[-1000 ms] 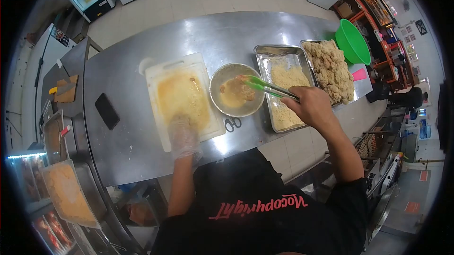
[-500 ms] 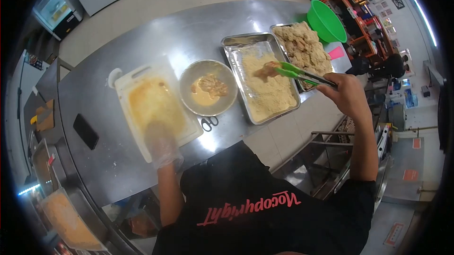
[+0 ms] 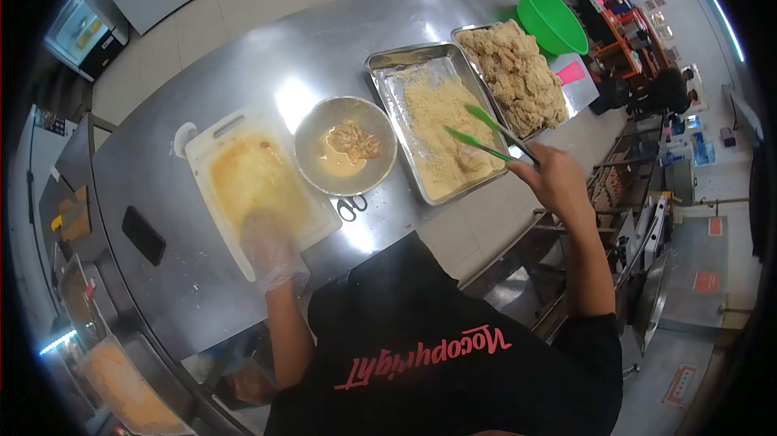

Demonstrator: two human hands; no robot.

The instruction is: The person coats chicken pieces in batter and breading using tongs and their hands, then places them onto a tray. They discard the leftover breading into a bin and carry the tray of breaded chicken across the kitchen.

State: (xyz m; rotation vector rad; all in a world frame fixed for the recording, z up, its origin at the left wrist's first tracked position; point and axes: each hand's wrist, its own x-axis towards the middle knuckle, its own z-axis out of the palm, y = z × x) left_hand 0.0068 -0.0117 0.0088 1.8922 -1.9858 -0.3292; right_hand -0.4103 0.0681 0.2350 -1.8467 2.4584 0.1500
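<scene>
My right hand [image 3: 557,184] is closed around the handles of green-tipped tongs [image 3: 486,141]. The tong arms are spread apart, with nothing between the tips, over pale yellow crumbs in a metal tray [image 3: 374,64]. A faint crumb-dusted lump [image 3: 471,162] lies under the tongs. To the left, a metal bowl [image 3: 303,169] holds pieces of raw meat [image 3: 354,142] in thin batter. My left hand [image 3: 271,246], in a clear plastic glove, rests at the near end of a wet, stained white cutting board [image 3: 328,222]; its fingers are too blurred to read.
A second tray is heaped with crumb-coated pieces [image 3: 518,72], beside a green bowl [image 3: 552,19] and a pink handle [image 3: 571,73]. Black-handled scissors [image 3: 352,207] lie below the metal bowl. A dark phone [image 3: 143,235] lies at the table's left.
The tongs have opened and let go of the meat piece, which dropped into the crumbs. My right hand moved slightly left and down; my left hand stayed on the board.
</scene>
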